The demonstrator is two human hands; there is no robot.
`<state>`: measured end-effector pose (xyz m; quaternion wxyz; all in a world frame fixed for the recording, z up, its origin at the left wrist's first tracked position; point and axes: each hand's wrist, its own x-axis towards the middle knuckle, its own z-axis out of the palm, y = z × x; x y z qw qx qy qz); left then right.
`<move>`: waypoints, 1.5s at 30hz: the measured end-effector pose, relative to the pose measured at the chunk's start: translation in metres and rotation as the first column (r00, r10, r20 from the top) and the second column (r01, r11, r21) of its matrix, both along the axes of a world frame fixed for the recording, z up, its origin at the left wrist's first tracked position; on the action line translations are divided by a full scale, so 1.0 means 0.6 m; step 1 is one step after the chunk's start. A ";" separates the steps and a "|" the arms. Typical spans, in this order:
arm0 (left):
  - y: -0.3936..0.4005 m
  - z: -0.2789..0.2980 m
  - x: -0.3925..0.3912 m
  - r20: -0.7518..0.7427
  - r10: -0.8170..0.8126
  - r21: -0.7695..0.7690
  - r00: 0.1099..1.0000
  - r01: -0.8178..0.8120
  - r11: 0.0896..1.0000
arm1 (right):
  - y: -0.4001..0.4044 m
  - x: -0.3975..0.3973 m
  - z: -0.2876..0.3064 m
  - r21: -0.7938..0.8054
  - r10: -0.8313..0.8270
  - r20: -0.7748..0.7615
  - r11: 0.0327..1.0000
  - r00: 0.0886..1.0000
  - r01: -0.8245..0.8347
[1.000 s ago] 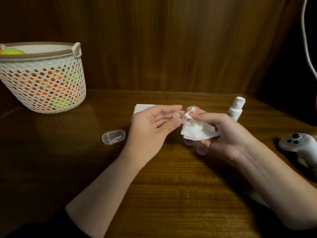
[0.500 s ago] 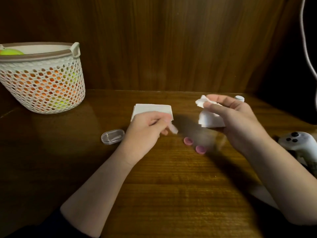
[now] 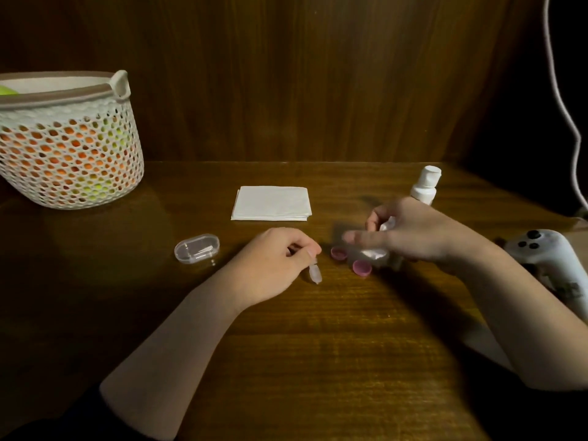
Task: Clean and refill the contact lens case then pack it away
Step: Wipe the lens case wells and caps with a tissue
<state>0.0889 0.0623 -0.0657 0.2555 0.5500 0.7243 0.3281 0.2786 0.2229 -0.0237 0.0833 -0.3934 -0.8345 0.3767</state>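
Note:
My left hand (image 3: 273,265) pinches the clear contact lens case (image 3: 315,275) just above the wooden table, near its middle. Two pink caps (image 3: 339,252) (image 3: 361,268) lie open side up to the right of it. My right hand (image 3: 413,233) hovers over the caps and holds a crumpled white tissue (image 3: 375,254), blurred by motion. A white solution bottle (image 3: 424,186) stands behind my right hand. A small clear storage box (image 3: 197,248) lies to the left of my left hand.
A folded white tissue (image 3: 272,203) lies at the back centre. A white mesh basket (image 3: 66,144) with orange and green balls stands at the far left. A white controller (image 3: 553,259) rests at the right edge; a white cable (image 3: 563,100) hangs behind.
Both hands came apart and dropped toward the table. My left hand lowered the lens case; my right hand carried the crumpled tissue down over the pink caps.

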 end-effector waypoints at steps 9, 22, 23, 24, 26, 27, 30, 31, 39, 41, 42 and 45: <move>0.000 -0.006 0.002 -0.071 0.042 0.033 0.997 -0.040 0.999 | -0.003 0.002 0.006 0.043 0.137 0.365 0.986 0.921 -0.164; 0.003 0.009 0.007 0.433 0.022 0.185 0.901 -0.113 0.976 | -0.033 -0.001 0.010 0.212 0.249 -0.172 0.954 0.953 -0.211; 0.003 0.009 0.007 0.521 -0.024 0.162 0.853 -0.072 0.984 | -0.042 -0.004 0.008 0.245 0.278 -0.239 0.944 0.930 -0.219; 0.003 0.008 0.007 0.592 -0.053 0.149 0.804 -0.045 0.988 | -0.050 -0.007 0.004 0.267 0.305 -0.283 0.936 0.909 -0.231; 0.003 0.004 0.004 0.690 -0.082 0.155 0.719 -0.036 0.987 | -0.061 -0.015 -0.005 0.281 0.335 -0.332 0.927 0.882 -0.247; 0.004 0.003 0.002 0.717 -0.089 0.165 0.692 -0.044 0.985 | -0.065 -0.018 -0.008 0.275 0.336 -0.351 0.929 0.874 -0.247; 0.004 0.003 -0.002 0.735 -0.078 0.197 0.673 -0.102 0.975 | -0.063 -0.021 -0.014 0.269 0.303 -0.407 0.941 0.862 -0.204; 0.003 0.004 -0.005 0.732 -0.062 0.208 0.679 -0.136 0.969 | -0.061 -0.020 -0.013 0.263 0.274 -0.429 0.950 0.861 -0.171; 0.001 0.006 -0.003 0.779 -0.035 0.214 0.626 -0.212 0.954 | -0.043 -0.026 -0.019 -0.092 0.009 -0.584 0.993 0.812 -0.077; 0.001 0.005 -0.002 0.762 -0.056 0.225 0.645 -0.182 0.957 | -0.043 -0.026 -0.021 -0.047 0.008 -0.639 0.998 0.769 -0.049; 0.001 0.005 -0.002 0.761 -0.069 0.234 0.645 -0.174 0.956 | -0.042 -0.025 -0.022 -0.016 0.023 -0.652 0.999 0.758 -0.044; 0.002 0.006 0.001 0.782 -0.103 0.259 0.615 -0.170 0.951 | -0.041 -0.025 -0.027 0.096 0.109 -0.644 0.993 0.757 -0.062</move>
